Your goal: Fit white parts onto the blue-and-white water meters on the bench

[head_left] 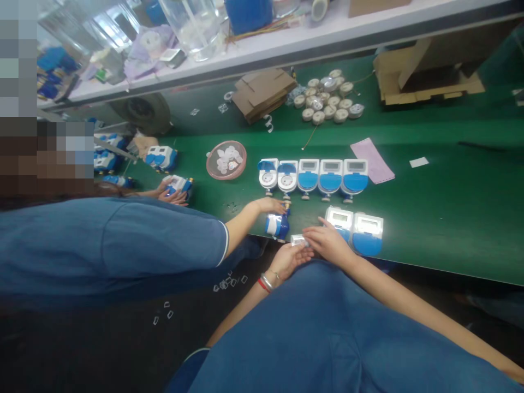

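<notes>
A small whitish, shiny rectangular piece (298, 240) lies at the fingers of my left hand (289, 260), which wears bracelets and is turned palm up at the table's front edge. My right hand (331, 244) reaches across with its fingertips at the same piece; its index finger sticks out. Just right of it are two white water meters with blue lids (368, 233), one partly hidden by my right hand. Beyond my left hand, a co-worker's hand (270, 206) touches a blue meter (277, 225) with a brass fitting.
Several meters (319, 176) stand in a row behind my hands. A pink bowl of clear pieces (226, 160), a pink sheet (372, 160), round white parts (328, 98) and cardboard (264, 93) lie on the green table (450, 218). The co-worker's sleeve (164, 240) fills the left side.
</notes>
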### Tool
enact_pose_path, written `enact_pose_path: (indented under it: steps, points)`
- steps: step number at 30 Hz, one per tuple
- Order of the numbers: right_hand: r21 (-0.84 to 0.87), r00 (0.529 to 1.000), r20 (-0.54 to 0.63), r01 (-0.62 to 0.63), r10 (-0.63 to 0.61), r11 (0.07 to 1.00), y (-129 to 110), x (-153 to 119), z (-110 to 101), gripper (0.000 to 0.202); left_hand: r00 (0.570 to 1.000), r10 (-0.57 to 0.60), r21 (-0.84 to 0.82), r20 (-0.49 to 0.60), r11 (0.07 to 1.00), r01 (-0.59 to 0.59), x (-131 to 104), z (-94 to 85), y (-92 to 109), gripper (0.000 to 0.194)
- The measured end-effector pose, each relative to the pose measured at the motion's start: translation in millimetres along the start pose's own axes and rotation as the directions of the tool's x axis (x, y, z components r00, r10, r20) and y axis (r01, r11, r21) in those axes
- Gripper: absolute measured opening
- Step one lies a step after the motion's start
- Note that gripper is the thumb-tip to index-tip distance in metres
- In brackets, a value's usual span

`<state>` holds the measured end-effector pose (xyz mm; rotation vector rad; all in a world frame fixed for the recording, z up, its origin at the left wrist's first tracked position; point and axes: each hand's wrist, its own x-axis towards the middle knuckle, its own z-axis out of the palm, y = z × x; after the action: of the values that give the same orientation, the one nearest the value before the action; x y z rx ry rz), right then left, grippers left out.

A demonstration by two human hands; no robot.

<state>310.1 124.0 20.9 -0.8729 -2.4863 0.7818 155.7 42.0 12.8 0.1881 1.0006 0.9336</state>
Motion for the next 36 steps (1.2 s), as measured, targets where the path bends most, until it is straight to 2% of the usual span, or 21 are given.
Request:
enact_pose_path:
  steps: [5, 12, 17, 21, 24, 28, 31, 36]
  points:
    - [0.077, 0.999, 0.031, -0.020, 0.018, 0.997, -2.9, 16.6, 10.5, 0.020, 0.999, -0.019, -0.057, -0.028, 0.998, 0.017, -1.7, -9.1, 9.3, 0.029]
    - [0.317, 0.966, 0.113, -0.258, 0.234, 0.913, -4.3, 38.0, 25.2, 0.014, 0.997, 0.024, -0.033, -0.068, 0.999, -0.027, 0.1, -23.5, 15.9, 0.033]
    - [0.428, 0.943, 0.143, -0.333, 0.301, 0.840, -3.9, 49.7, 27.5, 0.018, 0.987, 0.109, 0.064, -0.120, 0.993, -0.102, 3.6, -30.1, 22.5, 0.035]
    - [0.458, 0.954, 0.147, -0.301, 0.263, 0.837, -2.9, 56.3, 26.6, 0.017, 0.974, 0.186, 0.179, -0.131, 0.971, -0.161, 6.4, -33.5, 29.6, 0.037]
    - [0.408, 0.972, 0.113, -0.236, 0.208, 0.882, -1.3, 60.3, 26.1, 0.016, 0.972, 0.205, 0.190, -0.118, 0.965, -0.181, 8.8, -35.9, 32.8, 0.037]
    - [0.199, 0.995, 0.066, -0.086, 0.074, 0.976, -0.1, 65.9, 24.9, 0.015, 0.980, 0.162, 0.140, -0.120, 0.979, -0.145, 11.2, -39.0, 33.2, 0.036]
    - [0.062, 0.997, 0.077, -0.023, 0.019, 0.998, -1.1, 69.5, 24.4, 0.016, 0.983, 0.115, 0.083, -0.142, 0.991, -0.104, 11.5, -41.2, 32.2, 0.034]
    - [0.013, 0.995, 0.096, 0.026, -0.027, 1.000, -1.7, 72.4, 31.2, 0.017, 0.986, 0.035, -0.005, -0.163, 0.999, -0.036, 10.7, -43.9, 32.3, 0.033]
